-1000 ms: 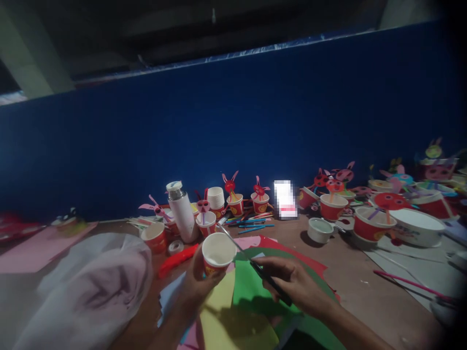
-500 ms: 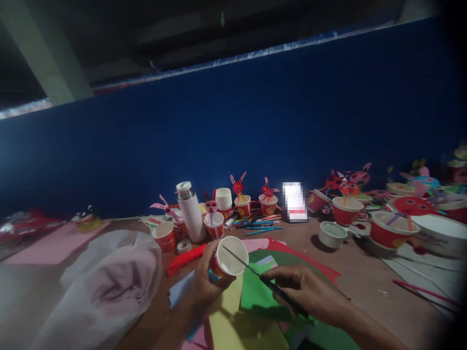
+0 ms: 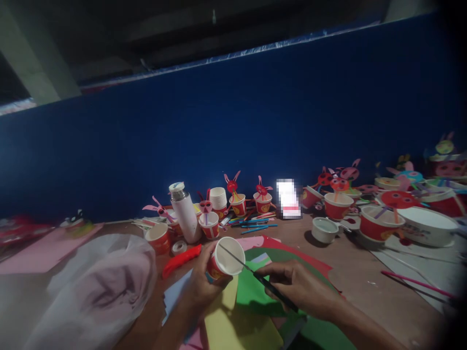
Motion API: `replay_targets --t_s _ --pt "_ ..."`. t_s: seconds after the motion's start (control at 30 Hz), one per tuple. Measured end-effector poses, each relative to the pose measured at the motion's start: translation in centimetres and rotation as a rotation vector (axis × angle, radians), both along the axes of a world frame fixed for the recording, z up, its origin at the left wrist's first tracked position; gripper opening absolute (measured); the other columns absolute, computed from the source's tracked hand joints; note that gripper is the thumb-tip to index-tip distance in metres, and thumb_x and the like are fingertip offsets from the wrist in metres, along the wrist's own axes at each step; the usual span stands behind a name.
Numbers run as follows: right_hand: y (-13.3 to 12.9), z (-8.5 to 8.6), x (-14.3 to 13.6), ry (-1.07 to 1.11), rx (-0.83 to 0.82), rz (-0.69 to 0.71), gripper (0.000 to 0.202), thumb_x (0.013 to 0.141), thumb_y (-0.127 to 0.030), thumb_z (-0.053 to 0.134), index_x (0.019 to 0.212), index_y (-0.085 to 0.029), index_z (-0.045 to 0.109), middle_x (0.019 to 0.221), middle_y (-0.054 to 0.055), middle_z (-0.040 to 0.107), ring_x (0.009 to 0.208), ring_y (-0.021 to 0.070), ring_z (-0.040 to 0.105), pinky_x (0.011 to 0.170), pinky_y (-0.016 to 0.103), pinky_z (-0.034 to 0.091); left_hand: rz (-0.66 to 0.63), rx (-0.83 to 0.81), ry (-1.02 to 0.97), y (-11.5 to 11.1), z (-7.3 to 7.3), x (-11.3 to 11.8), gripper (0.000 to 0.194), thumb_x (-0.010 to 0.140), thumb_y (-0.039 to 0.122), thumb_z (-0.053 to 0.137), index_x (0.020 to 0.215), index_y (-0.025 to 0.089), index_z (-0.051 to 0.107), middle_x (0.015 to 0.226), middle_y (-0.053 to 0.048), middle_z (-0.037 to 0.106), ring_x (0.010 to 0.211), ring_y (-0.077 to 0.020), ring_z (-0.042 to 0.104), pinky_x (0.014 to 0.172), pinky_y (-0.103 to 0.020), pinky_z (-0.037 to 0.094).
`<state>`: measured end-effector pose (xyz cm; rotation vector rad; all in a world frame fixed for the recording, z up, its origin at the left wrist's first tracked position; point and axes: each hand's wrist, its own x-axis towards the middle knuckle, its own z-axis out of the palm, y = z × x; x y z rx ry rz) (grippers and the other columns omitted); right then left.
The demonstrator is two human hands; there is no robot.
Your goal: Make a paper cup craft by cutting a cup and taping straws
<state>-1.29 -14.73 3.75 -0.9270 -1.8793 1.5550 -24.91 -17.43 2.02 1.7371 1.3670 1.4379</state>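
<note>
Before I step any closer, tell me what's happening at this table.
A person's left hand holds a red paper cup at a tilt, its mouth turned toward the camera. The right hand grips a thin tool by its dark handle, the shaft reaching across the cup's mouth; whether the tip touches the cup is unclear. Yellow paper and green paper lie below the hands. Farther back stand a white flask and cups bearing paper figures.
</note>
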Motion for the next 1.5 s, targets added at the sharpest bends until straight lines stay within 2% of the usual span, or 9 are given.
replay_targets --t_s 0.23,0.4,0.63,0.87,1.0,1.13,1.3,1.4,1.5 --pt "-0.5 -0.6 -0.9 -0.001 0.017 -0.041 0.032 0.073 -0.015 0.051 0.1 -0.025 0.067 0.07 -0.001 0.062 0.054 0.0081 0.048 0.045 0.017 0.034 0.038 0.033 0.147 0.1 0.0 -0.3 0.059 0.069 0.026 0.065 0.124 0.022 0.045 0.121 -0.011 0.051 0.114 -0.0265 0.045 0.096 -0.035 0.033" --pt "-0.7 -1.3 -1.5 -0.08 0.109 -0.097 0.031 0.072 -0.015 0.049 0.097 -0.021 0.066 0.065 -0.002 0.062 0.057 0.0104 0.052 0.049 0.018 0.038 0.037 0.006 0.172 0.4 -0.4 -0.7 0.057 0.067 0.029 0.066 0.121 0.019 0.049 0.114 -0.011 0.056 0.114 -0.0289 0.044 0.097 -0.039 0.034" --pt "-1.6 -0.7 -1.6 -0.351 0.576 -0.165 0.027 0.074 -0.015 0.048 0.093 -0.02 0.066 0.074 0.001 0.066 0.063 0.0135 0.056 0.056 0.021 0.04 -0.01 0.022 0.273 1.1 -1.2 -0.9 0.065 0.066 0.027 0.064 0.126 0.017 0.04 0.123 -0.014 0.049 0.115 -0.0286 0.045 0.096 -0.043 0.036" --pt "-1.8 -2.8 -2.1 -0.652 1.096 -0.299 0.037 0.075 -0.015 0.052 0.11 -0.021 0.059 0.083 0.007 0.065 0.066 0.0206 0.059 0.058 0.028 0.041 0.015 0.037 0.298 1.2 -1.1 -0.7 0.064 0.065 0.023 0.062 0.126 0.016 0.04 0.12 -0.013 0.05 0.113 -0.0287 0.046 0.095 -0.043 0.036" --pt "-1.6 -2.0 -2.0 -0.554 0.9 -0.271 0.035 0.073 -0.012 0.051 0.104 -0.022 0.062 0.082 0.005 0.065 0.069 0.0188 0.059 0.06 0.025 0.04 0.014 0.051 0.316 1.3 -1.0 -0.6 0.062 0.065 0.025 0.062 0.123 0.015 0.043 0.123 -0.015 0.048 0.114 -0.0301 0.044 0.095 -0.044 0.036" --pt "-1.1 -1.2 -2.1 -0.279 0.462 -0.199 0.027 0.07 -0.015 0.05 0.09 -0.021 0.068 0.069 0.0 0.064 0.062 0.0136 0.055 0.055 0.021 0.037 0.004 0.046 0.31 1.3 -1.0 -0.8 0.064 0.066 0.024 0.061 0.126 0.016 0.039 0.123 -0.014 0.047 0.115 -0.0289 0.044 0.095 -0.043 0.036" --pt "-0.2 -2.2 -2.8 -0.004 -0.145 -0.186 0.032 0.068 -0.027 0.054 0.095 -0.015 0.067 0.056 -0.002 0.057 0.042 0.007 0.043 0.042 0.018 0.03 0.008 0.034 0.315 1.2 -1.0 -0.9 0.066 0.067 0.025 0.062 0.128 0.016 0.037 0.126 -0.015 0.045 0.116 -0.0282 0.043 0.097 -0.042 0.035" --pt "0.0 -2.5 -2.9 -0.012 -0.203 -0.193 0.034 0.067 -0.026 0.054 0.096 -0.015 0.067 0.052 -0.003 0.054 0.039 0.0056 0.039 0.04 0.017 0.028 0.016 0.035 0.313 1.2 -1.0 -0.9 0.064 0.066 0.024 0.062 0.125 0.015 0.041 0.124 -0.015 0.047 0.116 -0.0301 0.043 0.096 -0.044 0.036" --pt "-0.5 -2.1 -2.7 -0.142 0.078 -0.215 0.032 0.069 -0.02 0.052 0.097 -0.018 0.067 0.057 -0.002 0.058 0.047 0.0087 0.046 0.044 0.018 0.031 0.004 0.047 0.297 1.2 -1.0 -0.8 0.062 0.064 0.022 0.062 0.123 0.016 0.043 0.123 -0.015 0.049 0.114 -0.0307 0.045 0.094 -0.045 0.037"
